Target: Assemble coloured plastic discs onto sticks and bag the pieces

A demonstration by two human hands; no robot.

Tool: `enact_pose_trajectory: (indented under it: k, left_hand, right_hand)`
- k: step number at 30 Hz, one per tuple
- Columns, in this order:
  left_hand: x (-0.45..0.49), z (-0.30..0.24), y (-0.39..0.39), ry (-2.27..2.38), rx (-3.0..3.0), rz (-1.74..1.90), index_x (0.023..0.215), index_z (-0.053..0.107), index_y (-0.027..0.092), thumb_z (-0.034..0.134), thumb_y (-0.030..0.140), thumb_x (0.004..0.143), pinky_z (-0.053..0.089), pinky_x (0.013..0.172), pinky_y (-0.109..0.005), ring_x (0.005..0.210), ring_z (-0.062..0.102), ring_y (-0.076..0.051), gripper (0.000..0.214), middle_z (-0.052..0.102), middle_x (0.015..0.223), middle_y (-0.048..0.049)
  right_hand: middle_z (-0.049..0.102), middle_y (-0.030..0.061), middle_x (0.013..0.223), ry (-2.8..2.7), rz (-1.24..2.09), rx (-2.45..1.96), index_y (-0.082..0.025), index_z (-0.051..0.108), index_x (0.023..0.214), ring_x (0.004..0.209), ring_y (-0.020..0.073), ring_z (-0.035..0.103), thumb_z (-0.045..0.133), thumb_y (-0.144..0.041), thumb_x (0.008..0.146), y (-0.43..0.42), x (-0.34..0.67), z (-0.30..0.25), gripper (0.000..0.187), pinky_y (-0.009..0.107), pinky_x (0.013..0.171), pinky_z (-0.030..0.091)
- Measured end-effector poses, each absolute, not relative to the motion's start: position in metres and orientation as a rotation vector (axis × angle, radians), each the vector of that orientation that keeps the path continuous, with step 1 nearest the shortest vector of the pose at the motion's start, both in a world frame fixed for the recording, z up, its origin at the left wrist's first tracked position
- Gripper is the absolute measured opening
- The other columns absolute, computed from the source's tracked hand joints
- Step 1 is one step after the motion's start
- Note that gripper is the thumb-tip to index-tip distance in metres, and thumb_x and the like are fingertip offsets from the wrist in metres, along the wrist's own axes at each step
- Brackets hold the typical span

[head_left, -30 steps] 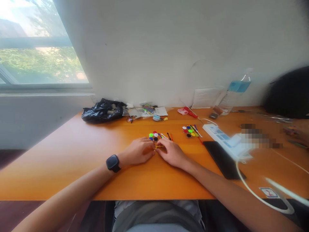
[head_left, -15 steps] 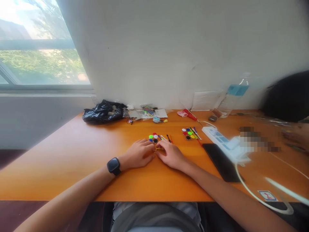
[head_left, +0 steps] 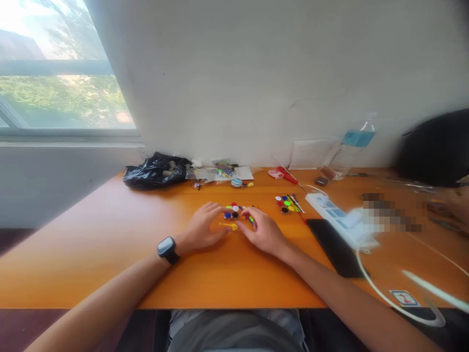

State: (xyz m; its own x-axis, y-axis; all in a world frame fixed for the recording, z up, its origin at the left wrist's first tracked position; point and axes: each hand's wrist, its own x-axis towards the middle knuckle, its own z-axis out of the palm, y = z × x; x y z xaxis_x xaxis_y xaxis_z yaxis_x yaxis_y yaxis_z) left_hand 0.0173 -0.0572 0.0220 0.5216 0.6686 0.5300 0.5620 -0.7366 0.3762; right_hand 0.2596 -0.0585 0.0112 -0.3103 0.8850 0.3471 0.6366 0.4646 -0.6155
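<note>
My left hand (head_left: 205,227), with a dark watch (head_left: 166,246) on its wrist, rests over the table with thumb and fingers apart around nothing. Between my hands lies a small yellow piece (head_left: 233,227), with a thin strip pointing left and a rounder right end. My right hand (head_left: 266,231) is curved, its thumb and forefinger apart; the thumb tip is close to the yellow piece, and I cannot tell if it touches. Just beyond sit several small round coloured discs, among them a black disc (head_left: 235,215) and a blue disc (head_left: 227,215). Thin coloured sticks (head_left: 251,220) lie partly behind my right fingers.
Another group of discs and sticks (head_left: 287,203) lies to the right. Further right are a white power strip (head_left: 326,208), a black phone-like slab (head_left: 337,247) and a white cable (head_left: 377,293). A black plastic bag (head_left: 156,171) and a bottle (head_left: 348,151) stand by the wall.
My hands, which were together at the yellow piece, have parted. My left hand has moved left and spread its fingers, and the yellow piece now lies in plain view between them.
</note>
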Motion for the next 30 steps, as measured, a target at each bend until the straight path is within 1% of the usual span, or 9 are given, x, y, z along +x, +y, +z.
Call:
enact_pose_trajectory:
  k: [5, 7, 9, 11, 13, 16, 20, 26, 30]
  left_hand:
    - [0.009, 0.015, -0.048, 1.143, 2.461, 1.162, 0.120, 0.065, 0.025, 0.065, 0.037, 0.099, 0.052, 0.092, -0.037, 0.101, 0.066, -0.023, 0.025, 0.071, 0.108, -0.0058]
    - [0.008, 0.013, -0.047, 1.152, 2.439, 1.174, 0.120, 0.065, 0.025, 0.064, 0.038, 0.100, 0.052, 0.091, -0.037, 0.099, 0.066, -0.022, 0.024, 0.071, 0.106, -0.0051]
    - [0.009, 0.013, -0.048, 1.158, 2.425, 1.174, 0.118, 0.065, 0.024, 0.063, 0.038, 0.101, 0.052, 0.091, -0.036, 0.099, 0.065, -0.021, 0.022, 0.071, 0.105, -0.0050]
    - [0.009, 0.014, -0.049, 1.165, 2.417, 1.170, 0.116, 0.065, 0.024, 0.062, 0.038, 0.102, 0.052, 0.091, -0.037, 0.098, 0.065, -0.021, 0.021, 0.071, 0.105, -0.0052]
    - [0.010, 0.014, -0.049, 1.173, 2.414, 1.182, 0.115, 0.065, 0.024, 0.061, 0.039, 0.102, 0.052, 0.090, -0.037, 0.097, 0.065, -0.021, 0.020, 0.070, 0.103, -0.0053]
    - [0.010, 0.015, -0.049, 1.183, 2.403, 1.201, 0.115, 0.066, 0.024, 0.059, 0.037, 0.103, 0.052, 0.090, -0.037, 0.097, 0.065, -0.021, 0.019, 0.070, 0.102, -0.0050]
    - [0.010, 0.015, -0.049, 1.171, 2.394, 1.219, 0.116, 0.066, 0.024, 0.058, 0.034, 0.104, 0.052, 0.088, -0.035, 0.096, 0.065, -0.020, 0.018, 0.070, 0.101, -0.0043]
    - [0.010, 0.014, -0.048, 1.133, 2.432, 1.286, 0.110, 0.067, 0.022, 0.060, 0.030, 0.102, 0.053, 0.083, -0.034, 0.090, 0.066, -0.019, 0.013, 0.071, 0.095, -0.0047]
    - [0.003, 0.036, -0.049, 0.983, 2.583, 1.366, 0.104, 0.070, 0.022, 0.065, 0.024, 0.099, 0.054, 0.079, -0.034, 0.085, 0.067, -0.019, 0.008, 0.073, 0.092, -0.0055]
  right_hand:
    - [0.076, 0.0059, 0.098, -1.902, 0.439, -1.377, -0.023, 0.069, 0.101, 0.071, 0.0193, 0.063, 0.057, -0.057, 0.099, -0.057, 0.264, 0.019, 0.036, 0.029, 0.062, 0.039]
    - [0.074, 0.0048, 0.087, -1.858, 0.536, -1.387, -0.022, 0.069, 0.098, 0.064, 0.0180, 0.059, 0.055, -0.062, 0.099, -0.055, 0.265, 0.018, 0.042, 0.029, 0.059, 0.037]
    - [0.064, 0.0014, 0.068, -1.814, 0.744, -1.348, -0.021, 0.069, 0.091, 0.054, 0.0160, 0.050, 0.049, -0.066, 0.100, -0.052, 0.266, 0.016, 0.050, 0.028, 0.054, 0.032]
    - [0.050, -0.0021, 0.057, -1.760, 0.913, -1.282, -0.020, 0.068, 0.085, 0.050, 0.0147, 0.041, 0.045, -0.069, 0.100, -0.050, 0.266, 0.015, 0.056, 0.028, 0.051, 0.027]
    - [0.042, -0.0036, 0.056, -1.710, 0.948, -1.233, -0.020, 0.067, 0.081, 0.051, 0.0140, 0.037, 0.047, -0.069, 0.099, -0.048, 0.266, 0.015, 0.056, 0.028, 0.051, 0.025]
    - [0.040, -0.0042, 0.058, -1.682, 0.924, -1.208, -0.020, 0.064, 0.081, 0.052, 0.0132, 0.034, 0.051, -0.068, 0.098, -0.048, 0.266, 0.017, 0.053, 0.028, 0.051, 0.022]
    - [0.044, -0.0031, 0.059, -1.709, 0.889, -1.214, -0.020, 0.063, 0.082, 0.053, 0.0139, 0.036, 0.051, -0.067, 0.098, -0.049, 0.266, 0.016, 0.050, 0.028, 0.051, 0.023]
    - [0.052, -0.0001, 0.059, -1.721, 0.816, -1.196, -0.021, 0.064, 0.080, 0.056, 0.0169, 0.047, 0.051, -0.069, 0.096, -0.050, 0.265, 0.013, 0.052, 0.028, 0.051, 0.030]
    - [0.054, 0.0006, 0.060, -1.722, 0.797, -1.189, -0.021, 0.063, 0.080, 0.057, 0.0178, 0.050, 0.051, -0.069, 0.096, -0.050, 0.265, 0.012, 0.052, 0.028, 0.051, 0.032]
